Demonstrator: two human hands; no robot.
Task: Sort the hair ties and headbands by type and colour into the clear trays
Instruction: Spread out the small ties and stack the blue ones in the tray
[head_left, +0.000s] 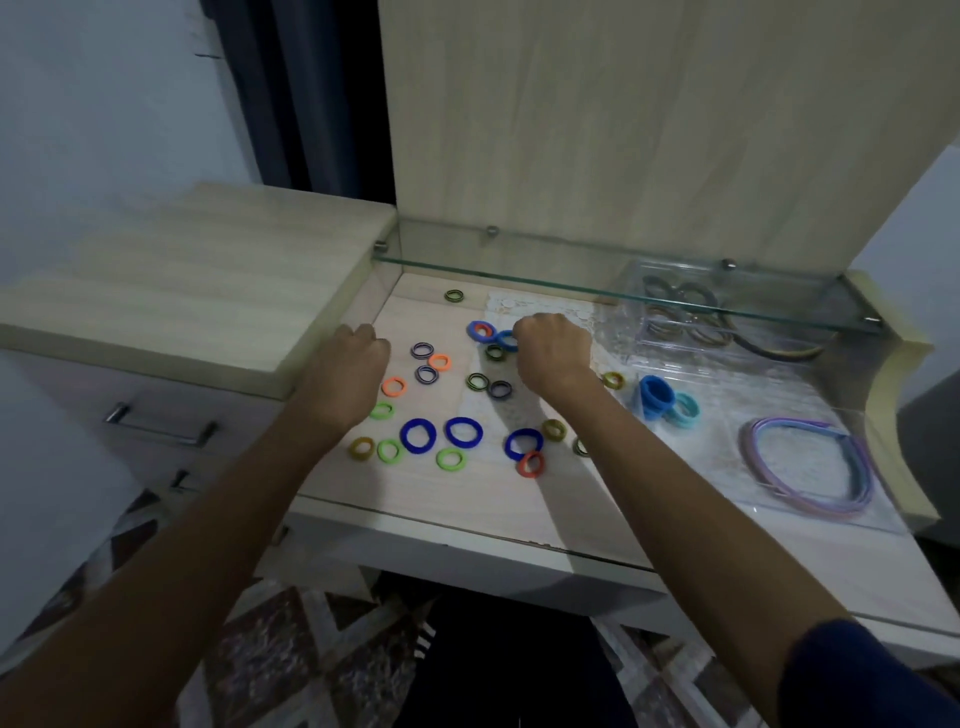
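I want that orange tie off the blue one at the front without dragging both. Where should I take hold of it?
Pinch the orange tie at its near rim, coming from above on the side towards you. It lies flat, and only its far edge touches the blue tie, so the near rim lifts free alone.
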